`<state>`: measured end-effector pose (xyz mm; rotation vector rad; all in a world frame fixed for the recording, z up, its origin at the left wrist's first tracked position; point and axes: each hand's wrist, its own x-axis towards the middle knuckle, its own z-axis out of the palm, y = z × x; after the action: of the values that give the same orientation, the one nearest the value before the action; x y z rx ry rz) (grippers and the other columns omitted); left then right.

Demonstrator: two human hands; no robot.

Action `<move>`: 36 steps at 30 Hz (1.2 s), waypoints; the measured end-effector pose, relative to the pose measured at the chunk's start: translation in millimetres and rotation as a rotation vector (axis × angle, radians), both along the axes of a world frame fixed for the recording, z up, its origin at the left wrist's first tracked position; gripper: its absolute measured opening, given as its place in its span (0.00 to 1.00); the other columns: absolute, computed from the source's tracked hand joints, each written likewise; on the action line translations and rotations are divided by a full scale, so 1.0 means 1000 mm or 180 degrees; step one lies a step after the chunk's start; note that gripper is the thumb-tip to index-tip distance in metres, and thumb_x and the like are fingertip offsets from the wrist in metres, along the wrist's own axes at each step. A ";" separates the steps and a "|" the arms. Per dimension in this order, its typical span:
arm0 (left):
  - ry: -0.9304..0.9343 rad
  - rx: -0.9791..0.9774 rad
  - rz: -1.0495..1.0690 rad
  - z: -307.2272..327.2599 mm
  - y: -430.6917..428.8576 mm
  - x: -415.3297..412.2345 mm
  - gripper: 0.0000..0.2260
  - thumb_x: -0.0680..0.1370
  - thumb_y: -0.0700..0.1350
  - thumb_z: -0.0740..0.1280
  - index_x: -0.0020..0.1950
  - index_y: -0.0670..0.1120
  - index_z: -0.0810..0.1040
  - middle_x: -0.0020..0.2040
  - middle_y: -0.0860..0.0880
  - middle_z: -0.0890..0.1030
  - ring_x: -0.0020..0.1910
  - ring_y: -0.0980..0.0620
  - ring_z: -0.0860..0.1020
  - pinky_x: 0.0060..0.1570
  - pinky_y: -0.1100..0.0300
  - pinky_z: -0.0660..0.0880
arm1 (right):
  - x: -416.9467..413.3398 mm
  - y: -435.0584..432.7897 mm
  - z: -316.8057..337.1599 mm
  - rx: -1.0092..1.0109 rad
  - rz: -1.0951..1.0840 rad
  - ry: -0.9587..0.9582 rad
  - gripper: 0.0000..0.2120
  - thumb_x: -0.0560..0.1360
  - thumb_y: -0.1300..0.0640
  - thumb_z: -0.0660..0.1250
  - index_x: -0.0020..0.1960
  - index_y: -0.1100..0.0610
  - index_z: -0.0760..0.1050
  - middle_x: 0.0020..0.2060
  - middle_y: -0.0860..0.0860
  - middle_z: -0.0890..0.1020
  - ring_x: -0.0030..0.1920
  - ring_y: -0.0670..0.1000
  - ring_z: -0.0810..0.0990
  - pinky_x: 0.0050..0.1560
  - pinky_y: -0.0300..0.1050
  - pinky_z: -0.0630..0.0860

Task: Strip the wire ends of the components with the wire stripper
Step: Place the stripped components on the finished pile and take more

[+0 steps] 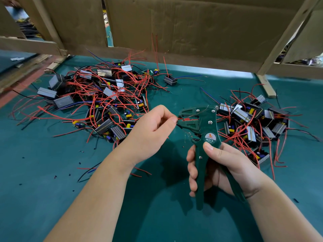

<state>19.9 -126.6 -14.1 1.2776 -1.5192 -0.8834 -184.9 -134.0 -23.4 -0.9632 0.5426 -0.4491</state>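
Note:
My right hand (216, 165) grips the handles of a dark green wire stripper (201, 130), held upright above the table with its jaws pointing left. My left hand (153, 130) pinches a red wire (180, 118) between thumb and forefinger and holds its end in the stripper's jaws. The component that this wire belongs to is hidden behind my left hand. A big pile of small black components with red, black and blue wires (101, 98) lies to the left. A second pile (251, 123) lies to the right.
The table has a green mat (52, 180) dotted with small bits of stripped insulation (80, 162). A few loose red and black wires (89, 169) lie under my left forearm. Cardboard panels on wooden frames (174, 28) wall off the back.

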 end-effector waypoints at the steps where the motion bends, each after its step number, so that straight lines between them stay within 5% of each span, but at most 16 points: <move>1: -0.0030 -0.0024 0.0018 0.000 0.000 0.000 0.08 0.81 0.42 0.61 0.42 0.49 0.71 0.26 0.59 0.68 0.24 0.60 0.62 0.28 0.70 0.61 | 0.000 0.000 0.000 0.0004 -0.0016 0.0004 0.23 0.69 0.43 0.75 0.49 0.62 0.79 0.37 0.62 0.78 0.35 0.61 0.80 0.42 0.63 0.78; 19: -0.0442 -0.0207 0.0091 -0.003 -0.001 0.001 0.08 0.81 0.44 0.61 0.43 0.52 0.71 0.29 0.60 0.71 0.28 0.60 0.66 0.32 0.69 0.64 | 0.004 0.002 0.002 0.0098 -0.0138 0.0092 0.20 0.72 0.43 0.70 0.46 0.61 0.79 0.34 0.62 0.77 0.32 0.60 0.79 0.38 0.59 0.79; 25: -0.0405 -0.0289 0.0236 -0.008 -0.004 0.002 0.05 0.81 0.45 0.59 0.50 0.56 0.65 0.35 0.47 0.77 0.32 0.52 0.71 0.34 0.64 0.67 | 0.017 0.010 0.004 0.0196 -0.0557 0.0212 0.21 0.68 0.39 0.68 0.40 0.59 0.77 0.31 0.61 0.76 0.28 0.58 0.77 0.33 0.54 0.78; 30: -0.0763 -0.0121 0.0313 -0.011 -0.008 0.008 0.09 0.82 0.45 0.60 0.43 0.54 0.73 0.29 0.60 0.74 0.28 0.60 0.69 0.31 0.69 0.64 | 0.029 0.012 0.002 0.0002 -0.1203 0.0596 0.24 0.65 0.35 0.72 0.32 0.57 0.73 0.23 0.58 0.70 0.19 0.53 0.68 0.25 0.44 0.70; 36: -0.1002 -0.0115 0.0319 -0.010 -0.007 0.008 0.11 0.81 0.47 0.61 0.38 0.53 0.72 0.29 0.62 0.73 0.29 0.61 0.69 0.31 0.70 0.64 | 0.019 0.007 0.004 0.0228 -0.0915 0.0342 0.23 0.63 0.37 0.70 0.37 0.58 0.75 0.27 0.58 0.72 0.22 0.55 0.71 0.27 0.47 0.73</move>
<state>27.6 -133.5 -24.4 1.5050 -1.6873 -0.6074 -165.7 -127.1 -19.0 -0.8468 0.7946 -0.6328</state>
